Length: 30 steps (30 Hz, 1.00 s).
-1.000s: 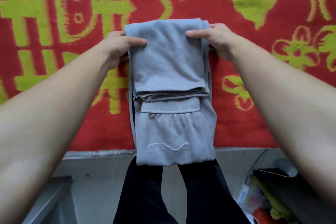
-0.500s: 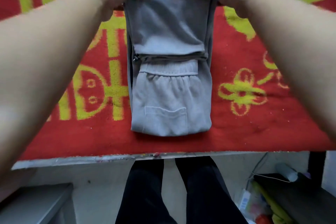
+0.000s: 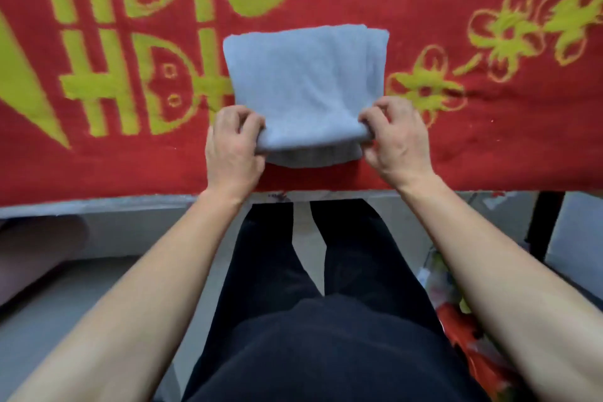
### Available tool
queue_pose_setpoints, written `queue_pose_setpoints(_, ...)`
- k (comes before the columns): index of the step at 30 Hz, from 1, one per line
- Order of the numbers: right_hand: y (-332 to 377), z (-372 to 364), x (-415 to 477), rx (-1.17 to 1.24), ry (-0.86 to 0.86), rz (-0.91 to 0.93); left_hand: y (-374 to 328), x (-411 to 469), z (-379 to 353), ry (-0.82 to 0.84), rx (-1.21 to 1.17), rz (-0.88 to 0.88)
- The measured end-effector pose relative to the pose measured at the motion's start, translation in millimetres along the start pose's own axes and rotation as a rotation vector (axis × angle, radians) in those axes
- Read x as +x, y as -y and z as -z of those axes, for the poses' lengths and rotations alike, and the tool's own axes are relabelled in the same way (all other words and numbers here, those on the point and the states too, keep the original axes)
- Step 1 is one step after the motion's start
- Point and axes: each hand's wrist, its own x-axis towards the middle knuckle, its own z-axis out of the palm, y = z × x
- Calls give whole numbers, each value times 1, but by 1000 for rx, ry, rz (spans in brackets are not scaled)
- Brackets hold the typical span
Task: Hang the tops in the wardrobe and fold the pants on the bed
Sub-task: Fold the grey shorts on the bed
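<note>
Grey pants (image 3: pixel 306 81) lie folded, stretching away from my grip. Left hand (image 3: pixel 233 147) and right hand (image 3: pixel 396 140) each pinch a near corner, that edge running crosswise, both equally close.

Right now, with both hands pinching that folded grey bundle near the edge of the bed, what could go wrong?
1. The left hand and right hand pinch only the near corners of the grey pants. A lower layer peeks out beneath, so the layers could slip apart and spoil the fold.
2. The pants lie close to the bed edge on the red blanket. A tug toward the person might drag them off onto the floor.
</note>
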Motion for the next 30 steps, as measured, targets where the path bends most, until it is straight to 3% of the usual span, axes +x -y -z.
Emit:
queue_pose_setpoints(5,2,-40,-50,-45,283,1,11,-49,-35,239,137,-23)
queue_pose_setpoints(8,7,-49,-53,-2,400,-71,13,-49,-40,390,97,35)
queue_pose_setpoints(10,13,-48,-48,68,326,-181,10,-41,-38,338,15,98)
queue_pose_setpoints(12,20,-47,-40,93,132,-245,7,-29,-36,169,37,104)
queue_pose_setpoints(15,30,-52,-19,19,-90,-196,1,-1,-42,49,142,40)
queue_pose_setpoints(19,16,-70,19,-226,206,-162,9,42,-64,233,275,11)
queue_pose_setpoints(24,-15,-98,53,-185,412,-208,26,70,-90,286,276,1)
queue_pose_setpoints(27,-17,-98,55,-78,354,-178,27,72,-91,230,244,-13)
queue_pose_setpoints(30,-11,-89,42,277,118,-224,25,56,-83,57,50,27)
